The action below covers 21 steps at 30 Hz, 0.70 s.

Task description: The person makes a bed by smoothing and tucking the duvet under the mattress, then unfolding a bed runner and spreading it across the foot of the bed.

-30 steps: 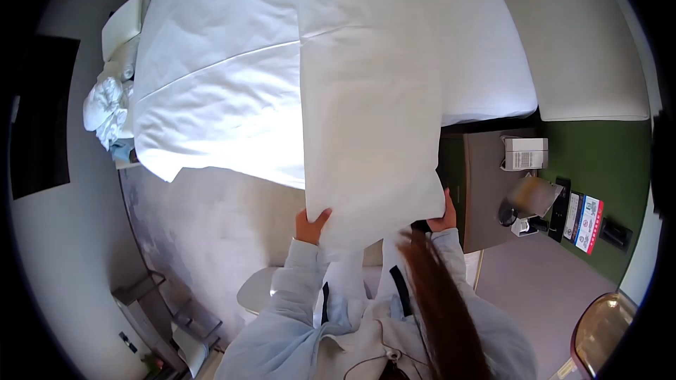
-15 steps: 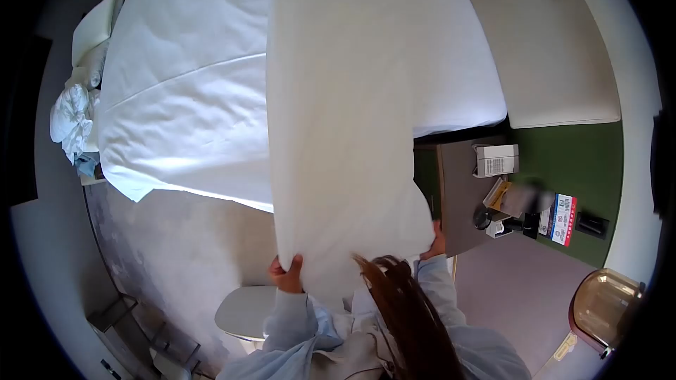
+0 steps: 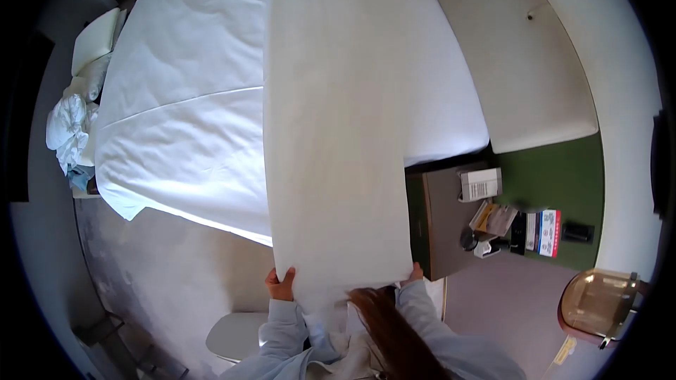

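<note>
A long off-white bed sheet (image 3: 338,141) stretches across the bed toward my body, its near end pulled past the bed's side. My left hand (image 3: 282,285) grips the near left corner, thumb on top. At the near right corner, my right hand (image 3: 413,274) pinches the edge, its fingers partly hidden. Under the strip lies the white bedding (image 3: 190,112) on the left, with a corner hanging over the side. Smooth white mattress cover (image 3: 443,98) shows on the right. Long hair (image 3: 394,331) hangs in front of my torso.
On the right are a padded headboard (image 3: 535,77) and a bedside cabinet (image 3: 443,222) with a white box (image 3: 481,185), cards and small items. A grey stool (image 3: 236,336) stands near my left arm, an amber chair (image 3: 598,302) at lower right. Pillows (image 3: 95,39) lie at far left.
My right hand has come down and left, closer to my left hand, and the sheet's right edge hangs straighter. The bed and cabinet sit lower in view as my head shifted.
</note>
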Each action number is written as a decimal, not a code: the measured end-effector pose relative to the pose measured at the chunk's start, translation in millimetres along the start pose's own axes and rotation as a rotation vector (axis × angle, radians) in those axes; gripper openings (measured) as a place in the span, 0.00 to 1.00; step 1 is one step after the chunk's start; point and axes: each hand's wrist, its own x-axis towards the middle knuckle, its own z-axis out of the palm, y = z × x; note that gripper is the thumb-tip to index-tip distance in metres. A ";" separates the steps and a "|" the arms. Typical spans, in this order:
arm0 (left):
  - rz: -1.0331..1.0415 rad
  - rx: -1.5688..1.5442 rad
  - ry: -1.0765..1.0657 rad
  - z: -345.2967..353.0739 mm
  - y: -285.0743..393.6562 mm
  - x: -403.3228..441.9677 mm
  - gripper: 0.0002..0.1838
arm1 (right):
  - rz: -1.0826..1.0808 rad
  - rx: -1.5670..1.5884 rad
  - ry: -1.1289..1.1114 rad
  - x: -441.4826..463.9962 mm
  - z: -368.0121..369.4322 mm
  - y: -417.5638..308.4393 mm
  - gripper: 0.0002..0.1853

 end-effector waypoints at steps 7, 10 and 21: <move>-0.031 0.156 0.007 -14.8 1.4 1.8 0.07 | 0.022 0.001 -0.210 -30.5 9.6 -8.3 0.21; -0.099 0.057 0.072 -12.7 -32.4 18.7 0.09 | 0.019 -0.001 -0.003 -13.2 14.9 -3.3 0.20; -0.160 0.171 0.233 -44.1 -123.3 67.1 0.13 | 0.184 -0.240 0.149 18.1 -35.3 16.8 0.15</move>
